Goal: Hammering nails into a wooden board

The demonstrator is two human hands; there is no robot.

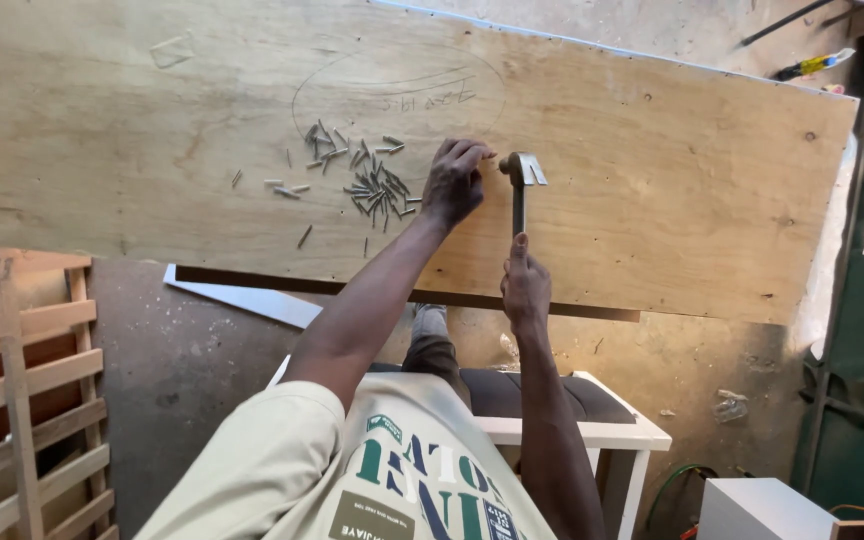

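Right hand (525,285) grips hammer (520,180); left hand (455,180) fingers seemingly pinch a nail.

Nails (352,175) lie on plywood (652,230), left of hammer (520,185).

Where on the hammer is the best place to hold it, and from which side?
Grip the hammer at the lower end of its handle, coming from the near side, as the right hand does. The metal head points away over the plywood sheet, near the left hand.

Single head-worn view, looking steeply down past the wearer's chest, close over the plywood sheet (652,190); the sheet's far edge sits at frame top, floor below.
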